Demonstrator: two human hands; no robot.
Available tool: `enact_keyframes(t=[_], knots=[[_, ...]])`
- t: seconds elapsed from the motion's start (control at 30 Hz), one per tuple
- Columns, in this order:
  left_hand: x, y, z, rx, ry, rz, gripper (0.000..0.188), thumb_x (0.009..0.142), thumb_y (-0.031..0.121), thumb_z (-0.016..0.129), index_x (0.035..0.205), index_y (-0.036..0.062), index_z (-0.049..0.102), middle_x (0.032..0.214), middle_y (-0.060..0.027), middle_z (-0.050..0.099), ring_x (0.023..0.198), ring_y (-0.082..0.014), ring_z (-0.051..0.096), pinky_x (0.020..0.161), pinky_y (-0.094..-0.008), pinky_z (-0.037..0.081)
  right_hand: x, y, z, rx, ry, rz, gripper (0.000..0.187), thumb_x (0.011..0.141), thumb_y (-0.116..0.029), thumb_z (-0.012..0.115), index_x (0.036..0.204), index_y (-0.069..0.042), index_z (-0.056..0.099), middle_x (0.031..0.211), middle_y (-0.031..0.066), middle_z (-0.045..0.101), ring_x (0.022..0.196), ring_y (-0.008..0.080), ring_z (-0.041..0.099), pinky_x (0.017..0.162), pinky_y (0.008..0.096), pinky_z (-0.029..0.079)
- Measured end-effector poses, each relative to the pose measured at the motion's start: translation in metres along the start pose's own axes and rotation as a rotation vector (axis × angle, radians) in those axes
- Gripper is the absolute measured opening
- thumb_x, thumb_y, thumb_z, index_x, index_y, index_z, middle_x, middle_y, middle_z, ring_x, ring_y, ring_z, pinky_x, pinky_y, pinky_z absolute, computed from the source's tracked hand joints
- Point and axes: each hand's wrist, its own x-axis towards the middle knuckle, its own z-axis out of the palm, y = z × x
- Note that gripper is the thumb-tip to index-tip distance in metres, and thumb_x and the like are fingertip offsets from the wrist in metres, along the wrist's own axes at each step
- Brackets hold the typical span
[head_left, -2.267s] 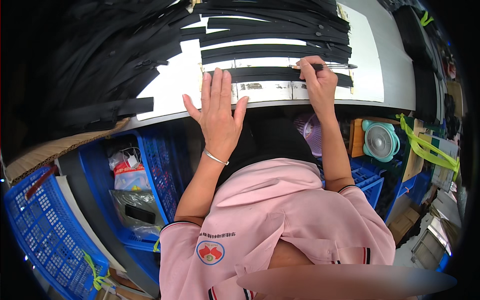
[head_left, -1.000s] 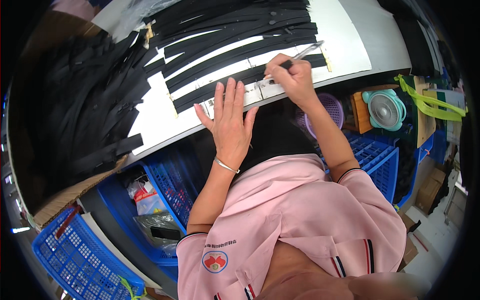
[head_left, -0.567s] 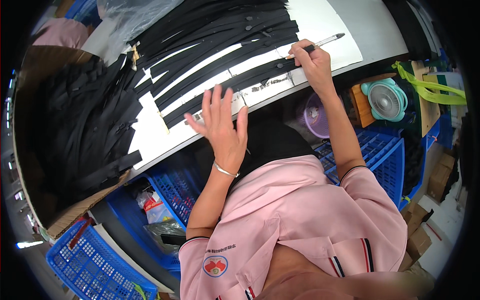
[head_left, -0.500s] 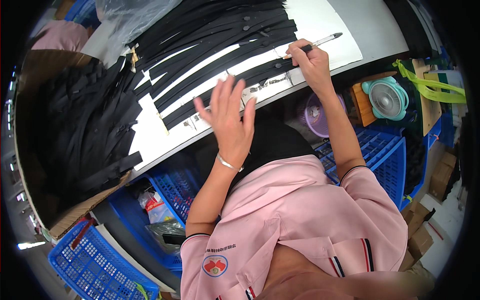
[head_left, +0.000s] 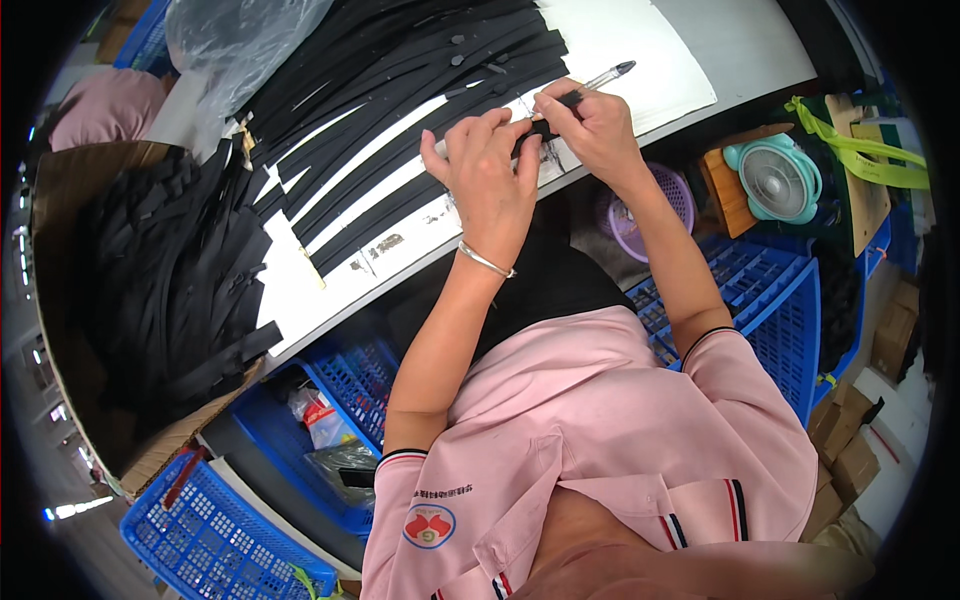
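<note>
Several black fabric strips (head_left: 400, 75) lie side by side across a white board (head_left: 650, 60) on the table. My left hand (head_left: 488, 175) rests over the nearest strips, fingers bent and thumb drawn in. Between its thumb and fingertips shows the end of a black strip (head_left: 537, 132), which they pinch. My right hand (head_left: 597, 135) grips a clear-barrelled pen (head_left: 608, 76) with a dark end pointing up and away to the right. The pen's writing end points toward the strip end, close to the left fingertips; whether it touches is hard to see.
A cardboard box (head_left: 55, 330) full of black strips (head_left: 165, 270) stands at the left. Clear plastic sheeting (head_left: 240, 50) lies at the far left. Below the table edge are a purple basket (head_left: 683, 200), a teal fan (head_left: 775, 185) and blue crates (head_left: 790, 330). Another person's pink garment shows far left.
My left hand has moved right from above the strips and closed on a strip end. My right hand has shifted slightly left and nearer with the pen, so both hands are now close together.
</note>
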Motion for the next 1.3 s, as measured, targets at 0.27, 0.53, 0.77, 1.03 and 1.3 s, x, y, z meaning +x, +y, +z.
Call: enact_keyframes(t=[0.27,0.53,0.77,1.03,1.3], knots=[[-0.004,0.002,0.001,-0.05,0.016,-0.043,0.013,0.083,0.014,0.077,0.095,0.0085,0.076,0.111,-0.0024,0.069,0.114,-0.0245,0.058,0.117,-0.0619,0.016,-0.007,-0.003,-0.007,0.141,-0.028,0.007,0.02,0.095,-0.014,0.067,0.083,0.002,0.071,0.073,0.0055,0.069,0.057,0.0103,0.058,0.054,0.0266,0.044],[-0.004,0.001,0.002,-0.005,0.028,-0.039,0.014,0.084,0.018,0.079,0.097,0.0134,0.077,0.112,0.0008,0.07,0.115,-0.0232,0.059,0.117,-0.0578,0.017,-0.005,0.001,-0.009,0.105,-0.1,-0.035,0.016,0.089,-0.015,0.069,0.082,-0.001,0.072,0.065,0.0098,0.065,0.056,0.017,0.062,0.056,0.03,0.047],[-0.005,0.0,-0.009,0.096,0.019,0.038,0.04,0.085,0.014,0.075,0.125,0.0126,0.07,0.141,-0.0117,0.056,0.134,-0.0312,0.047,0.118,-0.0586,0.02,-0.01,-0.002,-0.011,0.288,-0.067,0.122,0.017,0.094,-0.009,0.063,0.081,0.002,0.069,0.07,0.0057,0.068,0.062,0.0108,0.062,0.057,0.027,0.046],[0.05,-0.056,0.001,0.038,-0.153,0.063,0.055,0.098,0.015,0.063,0.15,0.0054,0.045,0.162,-0.025,0.029,0.154,-0.0441,0.019,0.118,-0.0718,0.011,-0.016,-0.002,-0.015,0.3,0.037,0.07,0.019,0.098,-0.006,0.06,0.084,0.003,0.068,0.081,0.0048,0.069,0.064,0.0069,0.055,0.059,0.023,0.043],[0.056,-0.082,-0.022,-0.044,-0.097,0.088,0.052,0.099,0.027,0.064,0.144,0.003,0.054,0.158,-0.0228,0.042,0.153,-0.0386,0.028,0.125,-0.0539,0.017,-0.016,0.005,-0.011,0.299,0.042,0.095,0.019,0.099,-0.008,0.062,0.086,0.003,0.069,0.083,0.0055,0.07,0.065,0.0081,0.057,0.06,0.0232,0.044]])
